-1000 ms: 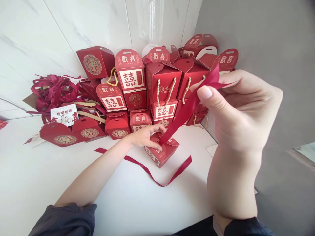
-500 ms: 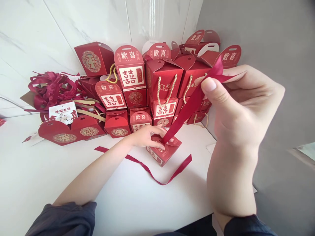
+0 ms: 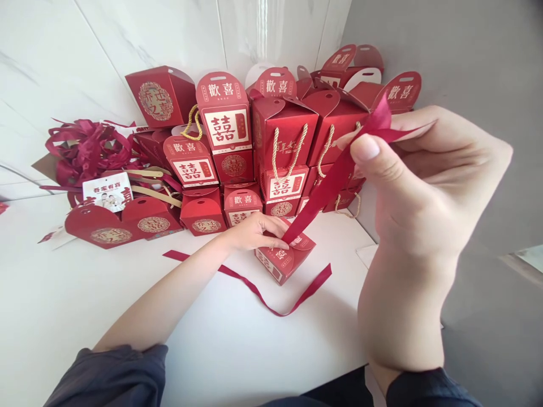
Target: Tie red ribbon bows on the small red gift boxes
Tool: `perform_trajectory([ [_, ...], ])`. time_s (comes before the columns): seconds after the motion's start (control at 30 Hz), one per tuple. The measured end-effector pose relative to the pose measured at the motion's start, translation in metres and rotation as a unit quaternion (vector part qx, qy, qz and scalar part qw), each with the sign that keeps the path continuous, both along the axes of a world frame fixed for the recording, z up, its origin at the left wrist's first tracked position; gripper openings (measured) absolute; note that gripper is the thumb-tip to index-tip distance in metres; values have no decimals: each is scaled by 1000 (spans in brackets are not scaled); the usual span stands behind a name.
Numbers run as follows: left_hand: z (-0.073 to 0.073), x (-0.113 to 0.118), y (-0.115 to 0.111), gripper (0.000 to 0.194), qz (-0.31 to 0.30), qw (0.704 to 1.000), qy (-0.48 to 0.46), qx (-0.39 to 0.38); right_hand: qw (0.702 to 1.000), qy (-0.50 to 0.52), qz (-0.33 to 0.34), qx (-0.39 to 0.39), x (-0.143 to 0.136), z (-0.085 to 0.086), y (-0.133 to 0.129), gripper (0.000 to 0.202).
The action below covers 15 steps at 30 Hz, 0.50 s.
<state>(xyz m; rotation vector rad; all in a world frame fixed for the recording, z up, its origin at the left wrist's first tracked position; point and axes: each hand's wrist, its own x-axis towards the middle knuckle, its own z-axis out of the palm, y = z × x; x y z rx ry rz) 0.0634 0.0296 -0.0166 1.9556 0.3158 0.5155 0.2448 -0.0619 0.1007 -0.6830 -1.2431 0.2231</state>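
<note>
A small red gift box (image 3: pixel 292 263) with a closed flap top sits on the white table. My left hand (image 3: pixel 258 233) is curled over its top, gripping it, with the thumb nearer me and the other fingers partly hidden behind the ribbon. A dark red satin ribbon (image 3: pixel 320 195) rises taut from the box top to my right hand (image 3: pixel 407 169). My right hand pinches the ribbon's upper ends between thumb and forefinger, high to the right. Another loose ribbon (image 3: pixel 258 294) lies curved on the table in front of the box.
Several finished red boxes stand stacked behind, some with gold rope handles (image 3: pixel 275 152). At the left, an open red box (image 3: pixel 131 232) holds a white card (image 3: pixel 106 192) beside a heap of ribbons (image 3: pixel 91 150). A marble-patterned wall (image 3: pixel 169 34) and a grey panel (image 3: pixel 466 62) bound the table.
My right hand has moved slightly right, drawing the ribbon along with it. My left hand stays on the box, its fingers a little closer together. The view has shifted slightly.
</note>
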Motion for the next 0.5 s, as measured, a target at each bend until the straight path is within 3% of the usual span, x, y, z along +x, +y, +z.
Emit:
perform_trajectory([
  [0.2,2,3,-7,17,44,998,29,24,998,-57,0,-10,1,10,6,17],
  [0.37,-1,0,-12,20,81,996,29,7,984,-162,10,-69,-6,23,25,22],
  [0.5,-1,-10,-20,20,48,998,44,-9,983,-158,44,-88,-21,13,47,23],
])
